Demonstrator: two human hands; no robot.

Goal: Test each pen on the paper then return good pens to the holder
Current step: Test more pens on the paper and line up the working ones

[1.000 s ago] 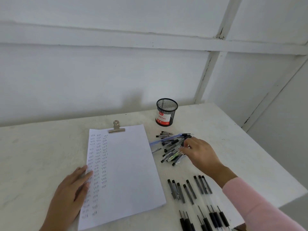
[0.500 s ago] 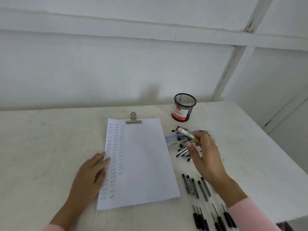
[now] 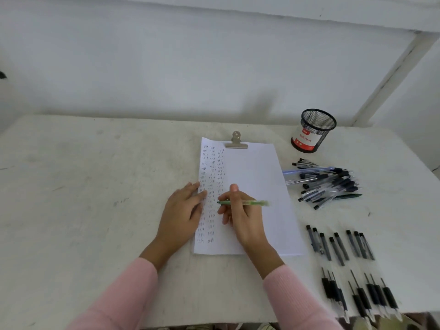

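A white sheet of paper [image 3: 257,177] lies clipped at its top, with columns of small pen marks down its left side. My right hand [image 3: 240,215] grips a green pen [image 3: 250,203], its tip pointing left at the marked columns. My left hand [image 3: 183,210] rests flat on the paper's left edge. A black mesh pen holder [image 3: 314,131] stands at the back right and looks empty. A loose pile of pens [image 3: 326,183] lies right of the paper.
Two rows of black-capped pens [image 3: 342,246] lie lined up at the front right, the nearer row [image 3: 364,296] reaching the table's front edge. A metal clip [image 3: 236,141] holds the paper's top. A white wall stands behind the table.
My right hand has lifted a green pen from the pile and carried it left over the paper. My left hand stays on the paper's left edge. The camera has tilted down.
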